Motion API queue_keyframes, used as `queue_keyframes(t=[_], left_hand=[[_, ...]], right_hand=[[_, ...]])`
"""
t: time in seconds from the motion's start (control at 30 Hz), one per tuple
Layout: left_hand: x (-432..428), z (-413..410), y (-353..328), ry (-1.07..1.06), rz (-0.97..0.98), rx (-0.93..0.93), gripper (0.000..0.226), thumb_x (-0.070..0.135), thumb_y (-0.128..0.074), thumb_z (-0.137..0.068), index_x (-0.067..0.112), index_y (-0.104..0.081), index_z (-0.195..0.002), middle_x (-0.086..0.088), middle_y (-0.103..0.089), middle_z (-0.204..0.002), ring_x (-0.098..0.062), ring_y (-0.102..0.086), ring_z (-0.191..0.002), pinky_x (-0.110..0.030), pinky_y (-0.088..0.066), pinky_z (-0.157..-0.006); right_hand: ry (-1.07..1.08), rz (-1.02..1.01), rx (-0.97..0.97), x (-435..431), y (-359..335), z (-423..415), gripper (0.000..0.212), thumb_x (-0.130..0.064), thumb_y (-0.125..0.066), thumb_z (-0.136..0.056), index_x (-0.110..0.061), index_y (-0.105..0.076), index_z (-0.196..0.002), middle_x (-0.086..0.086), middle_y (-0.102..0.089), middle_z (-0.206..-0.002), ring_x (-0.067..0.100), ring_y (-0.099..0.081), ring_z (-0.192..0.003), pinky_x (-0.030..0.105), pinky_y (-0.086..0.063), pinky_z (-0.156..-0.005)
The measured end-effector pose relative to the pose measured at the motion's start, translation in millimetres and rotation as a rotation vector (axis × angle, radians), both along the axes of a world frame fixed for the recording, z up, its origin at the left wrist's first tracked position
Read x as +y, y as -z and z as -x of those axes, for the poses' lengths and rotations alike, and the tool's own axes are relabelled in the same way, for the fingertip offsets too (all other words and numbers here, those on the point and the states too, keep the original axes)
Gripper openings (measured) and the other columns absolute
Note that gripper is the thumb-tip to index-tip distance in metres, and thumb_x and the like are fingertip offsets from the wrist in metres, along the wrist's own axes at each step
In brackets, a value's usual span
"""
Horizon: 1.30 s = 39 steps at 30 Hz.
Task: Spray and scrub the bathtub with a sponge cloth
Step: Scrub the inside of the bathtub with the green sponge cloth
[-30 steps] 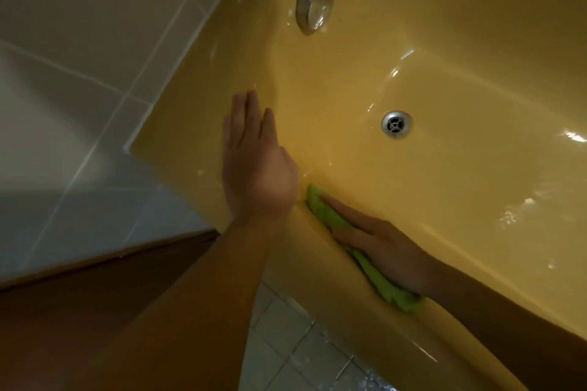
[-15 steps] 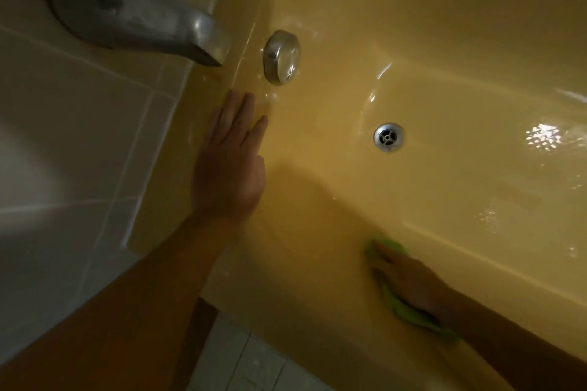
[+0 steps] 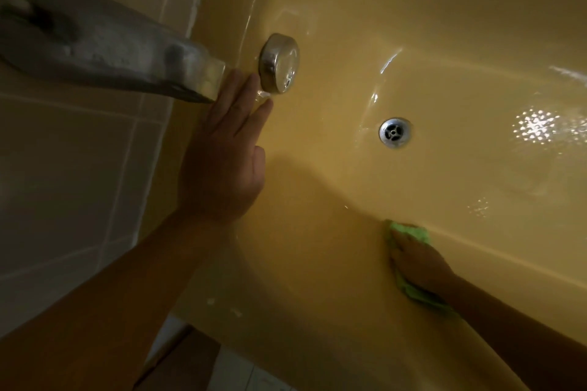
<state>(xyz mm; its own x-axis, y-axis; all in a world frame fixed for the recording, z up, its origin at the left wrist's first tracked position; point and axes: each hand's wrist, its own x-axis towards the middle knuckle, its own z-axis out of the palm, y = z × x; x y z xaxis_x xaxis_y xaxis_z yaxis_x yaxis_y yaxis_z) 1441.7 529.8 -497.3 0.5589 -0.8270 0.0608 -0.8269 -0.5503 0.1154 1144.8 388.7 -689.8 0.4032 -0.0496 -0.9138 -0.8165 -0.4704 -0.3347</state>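
Left hand [image 3: 222, 152]: flat, fingers straight, on yellow bathtub [image 3: 317, 247] wall beside overflow cap [image 3: 279, 63]. Right hand [image 3: 419, 260]: flat, pressing green sponge cloth [image 3: 411, 232] onto wall.

Home bathroom, viewed from above. Shows a glossy yellow bathtub [image 3: 444, 25] with a round metal drain [image 3: 394, 133] in its floor, a chrome overflow cap [image 3: 279, 63] on the end wall and a dull metal spout [image 3: 111, 44] jutting over the rim. Pale wall tiles [image 3: 79, 152] alongside; light floor tiles [image 3: 247, 371] below.
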Motion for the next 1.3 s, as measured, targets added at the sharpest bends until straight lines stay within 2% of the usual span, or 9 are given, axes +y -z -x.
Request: queue_keyframes(t=[0.23, 0.37, 0.57, 0.67, 0.83, 0.93, 1.07, 1.2, 1.3], left_hand=[[-9, -17, -4, 0.043, -0.012, 0.030, 0.058, -0.009, -0.048, -0.082, -0.003, -0.060, -0.139, -0.021, -0.041, -0.161, -0.040, -0.029, -0.154, -0.046, -0.028, -0.122], [-8, -21, -3, 0.065, -0.016, 0.041, 0.058, -0.006, -0.047, -0.085, -0.003, -0.058, -0.142, -0.020, -0.039, -0.163, -0.039, -0.026, -0.155, -0.045, -0.022, -0.126], [-11, -28, 0, 0.094, 0.014, 0.074, 0.061, -0.002, -0.038, -0.087, -0.004, -0.054, -0.146, -0.020, -0.039, -0.163, -0.036, -0.026, -0.155, -0.060, -0.028, -0.123], [-10, -31, 1, 0.115, 0.040, 0.091, 0.061, -0.001, -0.036, -0.087, -0.004, -0.053, -0.146, -0.020, -0.039, -0.162, -0.038, -0.028, -0.155, -0.065, -0.032, -0.119], [-11, -30, 3, 0.078, 0.037, 0.115, 0.056, 0.012, -0.022, -0.103, -0.003, -0.047, -0.151, -0.021, -0.037, -0.164, -0.037, -0.026, -0.156, -0.065, -0.029, -0.121], [-9, -31, 5, 0.094, 0.045, 0.109, 0.057, 0.008, -0.022, -0.101, -0.004, -0.047, -0.151, -0.022, -0.038, -0.163, -0.039, -0.026, -0.156, -0.067, -0.029, -0.120], [-10, -36, 9, 0.095, 0.035, 0.082, 0.055, 0.006, -0.029, -0.101, -0.002, -0.046, -0.153, -0.019, -0.037, -0.164, -0.037, -0.025, -0.157, -0.065, -0.028, -0.121], [-13, -41, 7, 0.120, 0.046, 0.085, 0.053, 0.009, -0.029, -0.104, -0.001, -0.046, -0.153, -0.019, -0.036, -0.165, -0.035, -0.024, -0.157, -0.063, -0.029, -0.122], [-16, -46, 8, 0.161, 0.087, 0.089, 0.053, 0.017, -0.019, -0.111, -0.003, -0.047, -0.151, -0.020, -0.037, -0.164, -0.036, -0.025, -0.157, -0.062, -0.028, -0.123]], right_hand=[[0.010, -0.414, -0.579, 57, -135, -78, 0.064, -0.038, -0.038, -0.111, -0.051, 0.004, -0.156, -0.024, 0.005, -0.166, -0.006, 0.000, -0.150, 0.007, 0.005, -0.116], [0.088, -0.467, -0.458, 49, -109, -78, 0.057, -0.039, -0.040, -0.110, -0.057, -0.007, -0.153, -0.024, -0.006, -0.166, -0.003, -0.007, -0.153, 0.010, 0.000, -0.118], [0.174, -0.144, -0.122, 50, -30, -94, 0.058, -0.041, -0.028, -0.112, -0.037, -0.003, -0.164, 0.003, -0.016, -0.172, 0.025, -0.023, -0.155, 0.034, -0.021, -0.123], [0.433, -0.193, -0.371, 82, -78, -147, 0.061, -0.038, -0.035, -0.111, -0.042, -0.003, -0.163, -0.003, -0.025, -0.168, 0.021, -0.032, -0.152, 0.030, -0.027, -0.120], [0.816, -0.263, -0.890, 108, -146, -186, 0.055, -0.034, -0.040, -0.111, -0.041, -0.019, -0.161, -0.026, -0.020, -0.166, -0.006, -0.018, -0.152, 0.021, -0.016, -0.125], [0.784, -0.234, -0.725, 97, -95, -180, 0.055, -0.033, -0.041, -0.111, -0.052, -0.017, -0.157, -0.024, -0.023, -0.164, 0.001, -0.026, -0.152, 0.019, -0.020, -0.123], [0.846, -0.143, -0.275, 83, -57, -211, 0.057, -0.033, -0.034, -0.111, -0.039, -0.011, -0.163, 0.009, -0.042, -0.161, 0.031, -0.047, -0.141, 0.030, -0.037, -0.111], [1.010, -0.133, -0.817, 99, -118, -236, 0.059, -0.037, -0.036, -0.107, -0.039, -0.017, -0.163, -0.011, -0.028, -0.167, 0.008, -0.027, -0.153, 0.032, -0.025, -0.125], [0.947, -0.220, -0.956, 101, -124, -220, 0.055, -0.034, -0.038, -0.110, -0.043, -0.018, -0.161, -0.023, -0.020, -0.167, 0.001, -0.015, -0.155, 0.034, -0.017, -0.127]])
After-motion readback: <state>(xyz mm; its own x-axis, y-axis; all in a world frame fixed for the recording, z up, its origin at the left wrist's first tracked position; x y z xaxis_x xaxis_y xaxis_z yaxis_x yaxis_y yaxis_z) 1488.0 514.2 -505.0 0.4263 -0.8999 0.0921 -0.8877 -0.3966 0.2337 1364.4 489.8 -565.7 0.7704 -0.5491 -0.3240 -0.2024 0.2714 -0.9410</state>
